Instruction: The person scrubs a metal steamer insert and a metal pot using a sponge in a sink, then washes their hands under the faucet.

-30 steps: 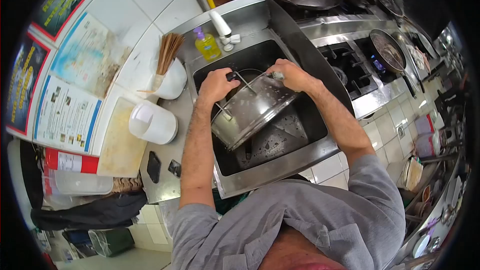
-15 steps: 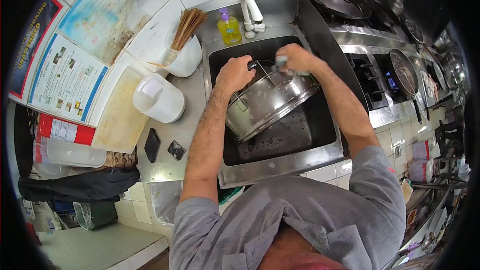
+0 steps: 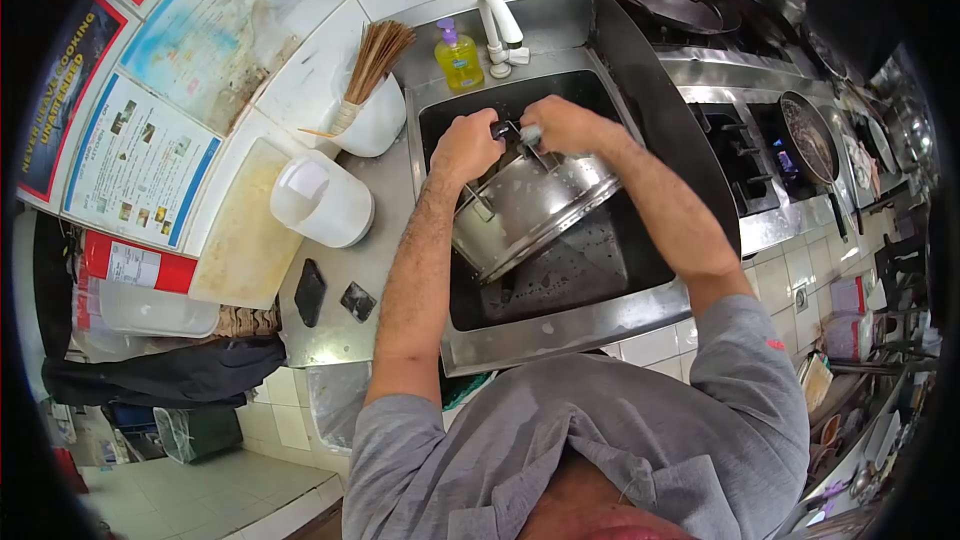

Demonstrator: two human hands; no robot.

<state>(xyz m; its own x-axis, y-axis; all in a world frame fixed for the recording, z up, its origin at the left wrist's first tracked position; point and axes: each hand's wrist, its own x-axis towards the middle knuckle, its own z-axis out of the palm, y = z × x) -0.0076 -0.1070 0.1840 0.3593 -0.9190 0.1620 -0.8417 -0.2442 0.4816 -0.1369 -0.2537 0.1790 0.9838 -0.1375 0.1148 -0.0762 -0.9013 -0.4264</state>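
Note:
A shiny metal pot is tilted on its side over the dark sink basin. My left hand is closed on the black grip of the pot's handle, at the upper left of the pot. Close beside it, my right hand is closed round a greyish scrubber, which is against the handle. The pot's inside is mostly hidden. Behind the basin stand a white tap and a yellow soap bottle with a purple pump.
Left of the sink are a white container, a white tub with a stick brush, a dark phone-like object and a cutting board. On the right, a pan sits over a blue flame.
My right hand has moved left along the handle with the scrubber, closer to my left hand. The view has shifted since the earliest frame. My left hand keeps its grip on the pot.

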